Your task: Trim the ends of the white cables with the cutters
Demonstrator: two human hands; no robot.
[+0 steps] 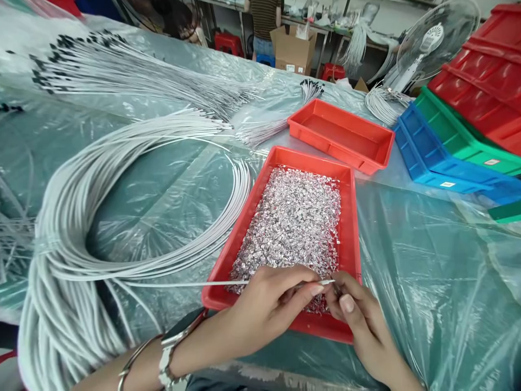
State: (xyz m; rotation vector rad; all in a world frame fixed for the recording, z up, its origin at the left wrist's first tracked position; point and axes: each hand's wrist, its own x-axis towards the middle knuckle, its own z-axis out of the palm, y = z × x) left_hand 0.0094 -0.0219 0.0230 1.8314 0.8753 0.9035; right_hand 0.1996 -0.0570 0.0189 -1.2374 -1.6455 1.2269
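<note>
We've got the left hand point(266, 304) pinching a cable point(183, 284) near its tip, above the tray point(353, 233) of shiny bits point(293, 212). Right hand point(366, 320): fingers bunched at that tip (can't tell if we're seeing a grip). Cable runs left to the coil point(67, 209) on the desk point(411, 255).

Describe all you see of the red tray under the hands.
The red tray is rectangular, looks plastic, and has raised walls. It sits open side up on clear sheeting, a short end nearest the camera. Small, shiny silvery pieces cover most of its floor. A white cable crosses over its left wall. The left hand and right hand are over its near end; whether they touch it is unclear.
</note>
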